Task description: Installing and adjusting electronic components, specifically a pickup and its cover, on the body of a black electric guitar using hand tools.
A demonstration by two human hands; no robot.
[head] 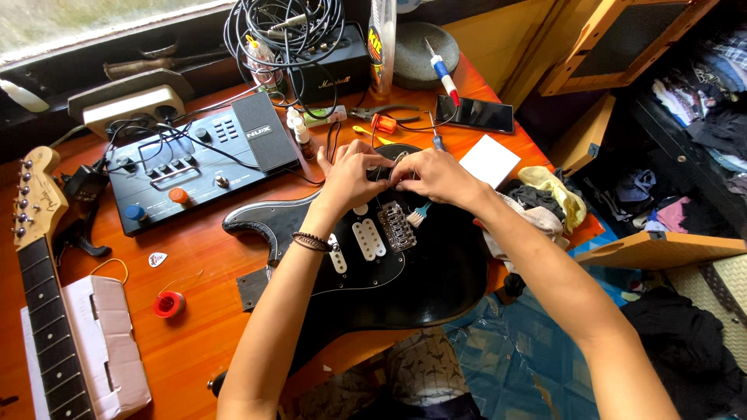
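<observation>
Orange-brown wood, smooth and cluttered, is the table (194, 327); on it lies a glossy black guitar body (436, 280) with its neck (43, 288) off and set apart at the left — disassembled, apparently mid-work. Left hand (350, 177) and right hand (436, 175) meet above the metal bridge (397, 225), fingers pinched together on something small I cannot identify.

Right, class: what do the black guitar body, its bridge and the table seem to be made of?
Guitar body: probably wood under glossy black lacquer; it reflects light.
Bridge: metal, by its silvery shine.
Table: wood or wood-look laminate, orange-brown with faint grain.
</observation>
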